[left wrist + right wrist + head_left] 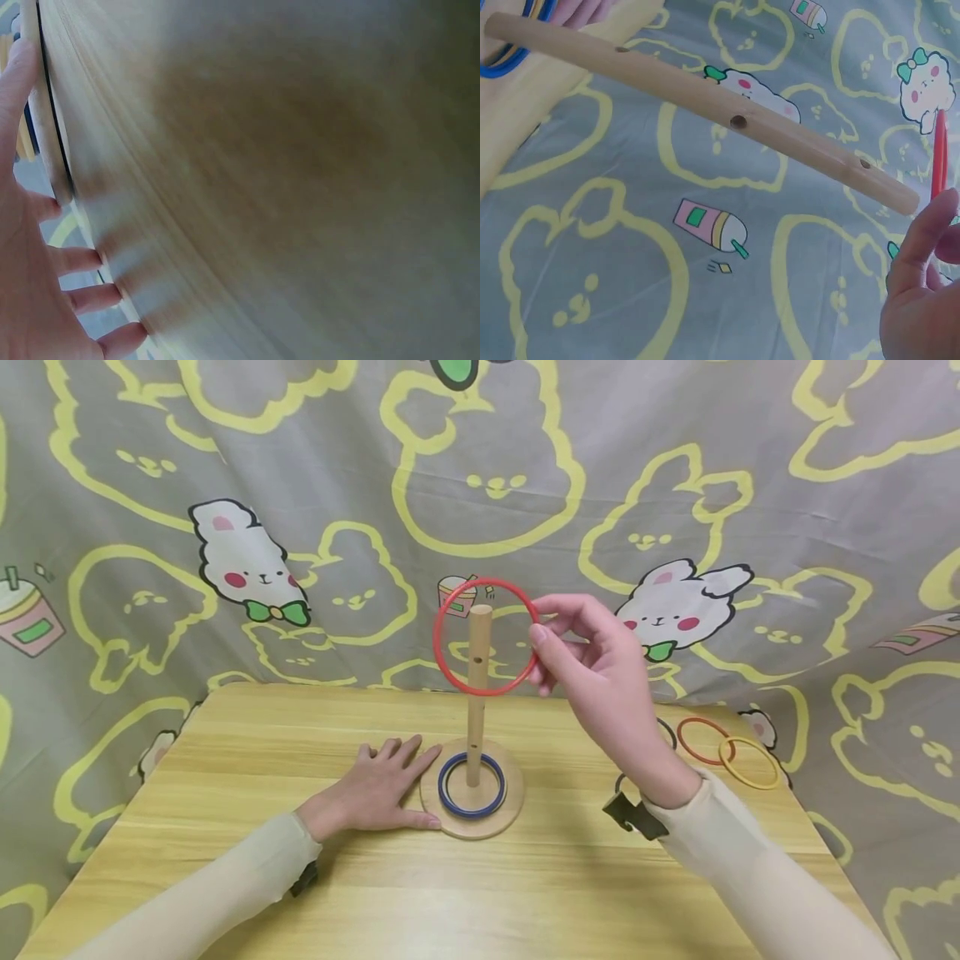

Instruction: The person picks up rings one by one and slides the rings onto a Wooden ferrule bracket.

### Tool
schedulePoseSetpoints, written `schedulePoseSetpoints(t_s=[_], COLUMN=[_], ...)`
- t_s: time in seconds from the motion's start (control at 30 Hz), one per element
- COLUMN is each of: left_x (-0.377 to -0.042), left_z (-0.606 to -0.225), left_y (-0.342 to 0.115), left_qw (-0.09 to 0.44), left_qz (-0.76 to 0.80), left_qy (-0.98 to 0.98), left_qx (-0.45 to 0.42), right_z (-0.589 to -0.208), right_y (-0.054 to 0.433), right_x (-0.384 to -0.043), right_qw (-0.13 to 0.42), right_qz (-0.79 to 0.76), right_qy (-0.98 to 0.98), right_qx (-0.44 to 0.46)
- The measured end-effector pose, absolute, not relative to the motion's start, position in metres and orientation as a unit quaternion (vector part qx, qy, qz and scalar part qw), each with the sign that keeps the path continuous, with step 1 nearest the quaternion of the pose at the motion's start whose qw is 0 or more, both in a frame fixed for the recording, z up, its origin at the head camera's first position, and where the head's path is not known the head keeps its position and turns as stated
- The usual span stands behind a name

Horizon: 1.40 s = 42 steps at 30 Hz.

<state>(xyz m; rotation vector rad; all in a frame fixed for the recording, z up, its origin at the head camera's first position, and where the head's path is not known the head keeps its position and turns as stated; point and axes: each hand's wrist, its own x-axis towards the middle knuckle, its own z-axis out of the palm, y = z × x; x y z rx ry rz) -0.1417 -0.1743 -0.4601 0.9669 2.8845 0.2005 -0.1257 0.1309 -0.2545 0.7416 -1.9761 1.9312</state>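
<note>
Soft, pale sleeves (750, 868) reach in closest to us, matte and lightly creased around the cuffs. Largest of all is the grey cloth (300, 468) behind, which hangs in shallow folds and is printed with wavy yellow outlines and white animal faces. Before it we see the bench (562, 902), a flat board with long honey-coloured wood grain and a dull sheen. On it stands a smooth wooden peg (477, 718), a plain upright cylinder set on a thin round disc (513, 789) of pale wood. The left grip (378, 789) lies released, fingers spread on the bench, its thumb and forefinger at the disc's rim. Up beside the peg's top, the right grip (596, 664) pinches a slim, glossy red ring (437, 643) between thumb and fingers. We find that ring standing on edge in the air; the head view frames the peg's tip through it, yet the right wrist view shows the two apart. A dark blue ring (471, 814) lies around the peg's foot on the disc. To the right, a yellow ring (753, 786) overlaps a second red hoop (680, 735), and a dark hoop (672, 735) is partly hidden behind the right wrist. Smallest are the round holes (739, 121) in the peg's side.
</note>
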Motion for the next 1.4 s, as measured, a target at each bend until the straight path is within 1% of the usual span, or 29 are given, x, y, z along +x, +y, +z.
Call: schedulePoseSetpoints(t_s=[0.2, 0.43, 0.73, 1.07, 1.4], left_x=[-0.142, -0.141, -0.141, -0.142, -0.141], left_z=[-0.46, -0.461, -0.459, -0.461, -0.459], left_y=[-0.175, -0.175, -0.174, -0.174, -0.175], left_qw=[0.041, 0.042, 0.046, 0.054, 0.057], left_qz=[0.07, 0.066, 0.066, 0.073, 0.072], left_qy=[0.944, 0.945, 0.945, 0.946, 0.946], left_qx=[0.319, 0.319, 0.317, 0.312, 0.311], right_z=[-0.261, -0.283, -0.32, -0.373, -0.412], right_y=[0.125, 0.125, 0.125, 0.124, 0.12], right_x=[-0.135, -0.143, -0.146, -0.146, -0.147], right_qw=[0.108, 0.074, 0.017, -0.034, -0.086], right_qz=[0.668, 0.657, 0.644, 0.612, 0.582], right_qy=[-0.697, -0.718, -0.741, -0.775, -0.797], right_qx=[0.237, 0.215, 0.191, 0.154, 0.138])
